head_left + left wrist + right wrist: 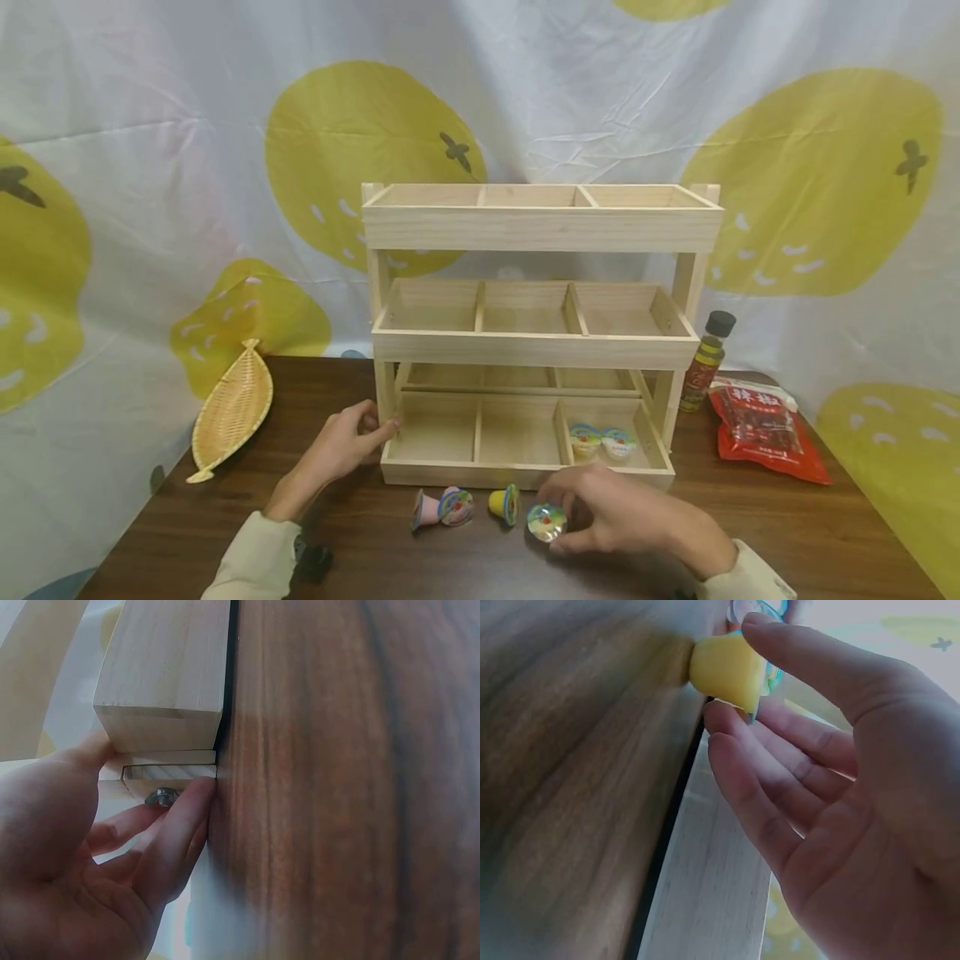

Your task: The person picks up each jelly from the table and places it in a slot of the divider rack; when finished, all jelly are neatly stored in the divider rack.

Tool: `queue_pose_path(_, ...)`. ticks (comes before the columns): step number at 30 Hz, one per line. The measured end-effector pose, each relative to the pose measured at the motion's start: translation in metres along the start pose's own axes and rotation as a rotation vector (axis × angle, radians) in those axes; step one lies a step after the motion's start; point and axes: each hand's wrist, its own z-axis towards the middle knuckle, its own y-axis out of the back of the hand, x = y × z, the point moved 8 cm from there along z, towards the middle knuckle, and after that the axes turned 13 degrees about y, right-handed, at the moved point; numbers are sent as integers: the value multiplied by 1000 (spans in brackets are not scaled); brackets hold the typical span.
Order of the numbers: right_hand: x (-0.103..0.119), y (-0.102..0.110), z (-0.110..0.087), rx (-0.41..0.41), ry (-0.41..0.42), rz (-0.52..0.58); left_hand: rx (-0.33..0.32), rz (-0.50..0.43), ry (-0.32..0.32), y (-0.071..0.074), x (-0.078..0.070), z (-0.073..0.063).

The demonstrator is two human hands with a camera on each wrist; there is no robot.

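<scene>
A pale wooden three-tier rack stands on the table, its trays split into compartments. My left hand holds the rack's lower left side, thumb by the bottom tray's edge; in the left wrist view its fingers reach round the wood. Low in front of the rack, my right hand has thumb and fingers about a yellow jelly cup, which stands on the table, lid up. Left of it lie another yellow jelly cup and two pink ones. Two jelly cups sit in the bottom tray's right compartment.
A woven leaf-shaped basket lies at the table's left. Right of the rack are a black-capped bottle and a red packet. A patterned cloth hangs behind the table.
</scene>
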Motion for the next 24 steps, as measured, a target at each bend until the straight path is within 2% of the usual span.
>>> queue_pose_path(4,0,1,1,-14,-11,-8,19,-30,10,-1,1,0)
queue_pose_path(8,-1,9,3,-67,4,-22,35,-53,24,-2,2,1)
queue_pose_path(15,-16,43,8,-219,-19,2,33,-28,14,-2,3,2)
queue_pose_path(20,-35,63,9,-310,-132,-74,19,4,3,-1,4,3)
queue_pose_path(24,-50,65,15,-314,-236,-132,-4,39,-7,0,3,3)
